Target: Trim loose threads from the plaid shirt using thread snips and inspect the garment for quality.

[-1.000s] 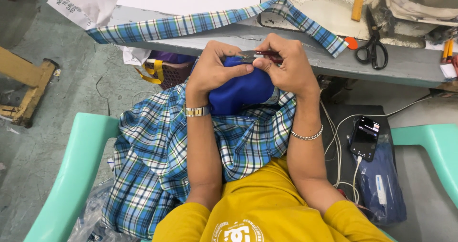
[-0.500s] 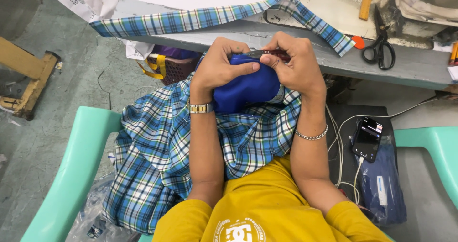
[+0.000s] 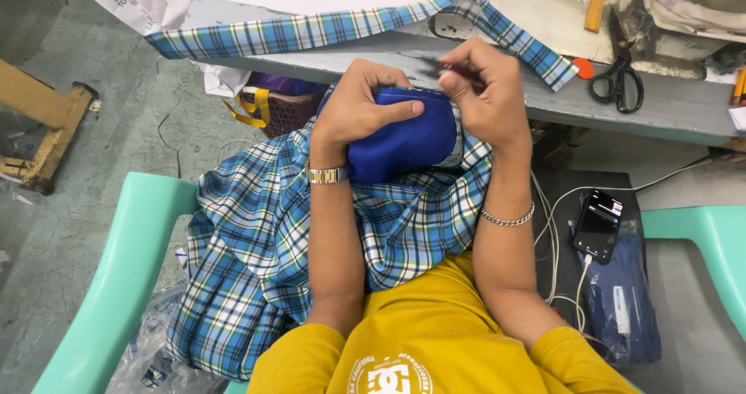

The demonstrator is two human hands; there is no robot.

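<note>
Two hands, left hand gripping blue fabric, right hand pinching unclear dark tool

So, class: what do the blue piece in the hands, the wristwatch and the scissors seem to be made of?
Blue piece: plain matte cloth, probably woven; it bulges and creases softly.
Wristwatch: likely metal; the linked band glints silver and gold.
Scissors: dark blades, presumably steel; black handles, perhaps plastic or painted metal.
</note>
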